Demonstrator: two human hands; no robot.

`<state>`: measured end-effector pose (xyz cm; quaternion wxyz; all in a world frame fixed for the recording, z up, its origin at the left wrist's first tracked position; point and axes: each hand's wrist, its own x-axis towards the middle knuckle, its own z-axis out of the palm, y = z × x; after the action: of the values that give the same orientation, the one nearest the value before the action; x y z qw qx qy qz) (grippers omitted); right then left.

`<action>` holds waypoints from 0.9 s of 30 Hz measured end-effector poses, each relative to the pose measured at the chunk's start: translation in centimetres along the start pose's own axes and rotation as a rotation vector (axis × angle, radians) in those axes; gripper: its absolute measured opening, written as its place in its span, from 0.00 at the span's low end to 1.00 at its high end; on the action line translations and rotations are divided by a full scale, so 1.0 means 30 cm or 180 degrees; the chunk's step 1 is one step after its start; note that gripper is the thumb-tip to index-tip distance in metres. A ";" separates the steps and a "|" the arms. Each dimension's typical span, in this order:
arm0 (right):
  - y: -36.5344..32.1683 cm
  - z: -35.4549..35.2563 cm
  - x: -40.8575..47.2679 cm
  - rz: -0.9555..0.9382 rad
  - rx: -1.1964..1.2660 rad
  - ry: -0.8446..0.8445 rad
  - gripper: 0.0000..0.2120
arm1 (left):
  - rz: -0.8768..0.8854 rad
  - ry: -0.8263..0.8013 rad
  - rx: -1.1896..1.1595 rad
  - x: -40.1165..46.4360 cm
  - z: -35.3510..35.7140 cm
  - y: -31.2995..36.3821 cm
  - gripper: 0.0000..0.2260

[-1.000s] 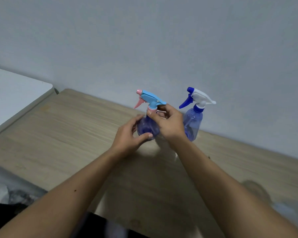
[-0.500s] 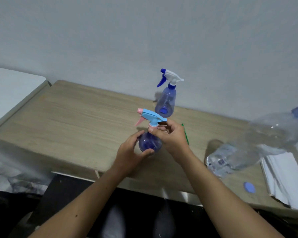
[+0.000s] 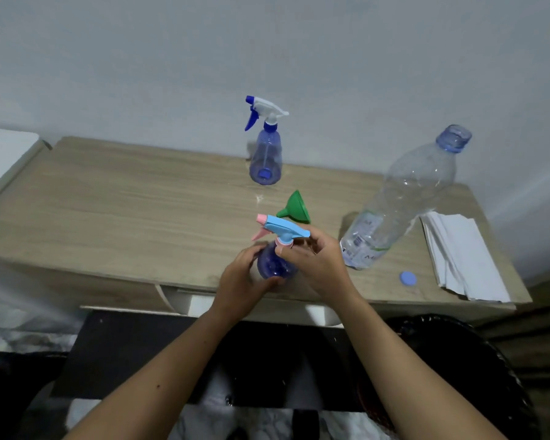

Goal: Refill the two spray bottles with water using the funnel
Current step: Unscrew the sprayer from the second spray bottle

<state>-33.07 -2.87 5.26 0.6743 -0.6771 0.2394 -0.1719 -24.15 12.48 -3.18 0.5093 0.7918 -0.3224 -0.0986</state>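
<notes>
Opening step: left hand [image 3: 240, 281] grips the near spray bottle [image 3: 275, 265] at the table [image 3: 108, 211] front edge while right hand [image 3: 315, 258] pinches its collar, probably unscrewing; next, lift the head off and seat the funnel [image 3: 294, 206].

Dim, even, cool-toned lighting throughout. Soft shadows only. Wide-angle bending at the frame edges. Smeared, blurred detail at lower left. No glare anywhere.
</notes>
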 end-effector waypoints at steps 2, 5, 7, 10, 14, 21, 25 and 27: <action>-0.008 0.004 -0.016 -0.0060 -0.0054 0.0057 0.21 | 0.0035 0.0022 -0.0010 -0.005 0.006 0.000 0.35; -0.033 0.009 -0.019 -0.0188 -0.0337 0.0285 0.21 | 0.0063 0.0012 0.0039 -0.003 0.008 -0.003 0.35; -0.053 0.011 -0.019 -0.0297 -0.0620 0.0380 0.18 | 0.0053 0.0001 0.0048 -0.002 0.008 -0.005 0.36; -0.062 0.010 -0.023 -0.0391 -0.1028 0.0406 0.15 | 0.0120 -0.0023 0.0040 -0.005 0.006 -0.010 0.38; -0.074 -0.006 -0.019 -0.0578 -0.1559 0.0339 0.15 | 0.0178 -0.0019 0.0018 -0.007 0.011 -0.011 0.38; -0.107 -0.031 -0.018 -0.0870 -0.2232 -0.0187 0.13 | 0.0337 -0.0096 0.0110 -0.016 0.000 -0.004 0.40; -0.116 -0.021 -0.010 -0.0765 -0.2240 -0.0249 0.20 | 0.0373 -0.0108 0.0111 -0.011 0.004 -0.009 0.40; -0.117 -0.020 -0.010 -0.0660 -0.2099 -0.0225 0.21 | 0.0387 -0.0126 0.0102 -0.009 0.005 -0.013 0.40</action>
<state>-33.32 -3.28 8.79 0.4061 -0.8848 0.1885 -0.1293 -24.26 12.64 -3.64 0.4951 0.7767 -0.3815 -0.0779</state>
